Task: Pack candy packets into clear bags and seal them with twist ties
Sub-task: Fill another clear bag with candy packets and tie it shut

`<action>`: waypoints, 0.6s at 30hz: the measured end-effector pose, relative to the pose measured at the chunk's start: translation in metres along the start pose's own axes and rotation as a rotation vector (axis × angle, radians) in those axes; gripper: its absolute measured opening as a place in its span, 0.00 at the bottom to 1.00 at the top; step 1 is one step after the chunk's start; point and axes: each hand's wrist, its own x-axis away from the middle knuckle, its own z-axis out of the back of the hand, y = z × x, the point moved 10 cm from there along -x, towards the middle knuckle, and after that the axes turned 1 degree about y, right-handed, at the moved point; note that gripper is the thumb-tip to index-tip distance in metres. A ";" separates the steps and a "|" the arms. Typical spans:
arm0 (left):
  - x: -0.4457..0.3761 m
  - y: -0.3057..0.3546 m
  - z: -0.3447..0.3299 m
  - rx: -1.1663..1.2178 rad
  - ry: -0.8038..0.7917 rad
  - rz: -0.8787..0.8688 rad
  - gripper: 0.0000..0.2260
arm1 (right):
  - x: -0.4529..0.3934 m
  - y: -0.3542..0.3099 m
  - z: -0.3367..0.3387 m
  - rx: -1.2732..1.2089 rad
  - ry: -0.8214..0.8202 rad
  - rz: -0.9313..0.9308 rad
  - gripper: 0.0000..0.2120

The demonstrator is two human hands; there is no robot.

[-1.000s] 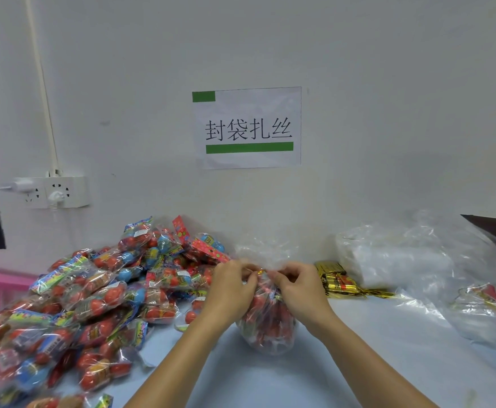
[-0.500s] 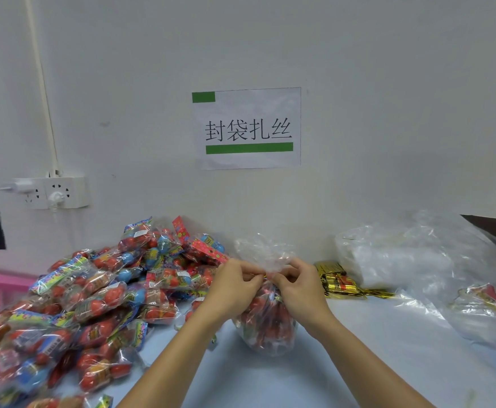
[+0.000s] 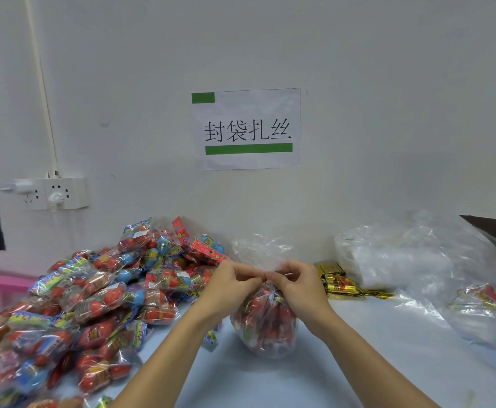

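I am pinching the gathered neck of a crinkly clear bag (image 3: pixel 263 322) between my left hand (image 3: pixel 231 285) and right hand (image 3: pixel 297 285), fingers curled tight at a thin wire tie. The bulging bag, full of glossy red candy packets, is standing on the pale table (image 3: pixel 344 363), beside a heap of loose packets (image 3: pixel 93 295).

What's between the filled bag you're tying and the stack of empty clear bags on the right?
In the head view, a bundle of gold twist ties lies between the filled bag and the empty clear bags.
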 end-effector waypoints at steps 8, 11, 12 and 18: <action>0.001 -0.005 -0.002 0.085 -0.037 0.001 0.08 | 0.000 0.002 -0.001 -0.012 -0.027 -0.031 0.08; 0.002 -0.006 -0.007 0.087 -0.067 -0.003 0.09 | 0.000 0.003 0.001 0.007 0.005 -0.044 0.05; 0.002 -0.005 -0.007 0.078 -0.062 -0.006 0.09 | 0.000 0.003 0.002 0.007 0.017 -0.051 0.04; 0.002 -0.007 -0.006 0.063 -0.035 0.004 0.09 | 0.001 0.005 0.005 0.055 0.061 -0.069 0.07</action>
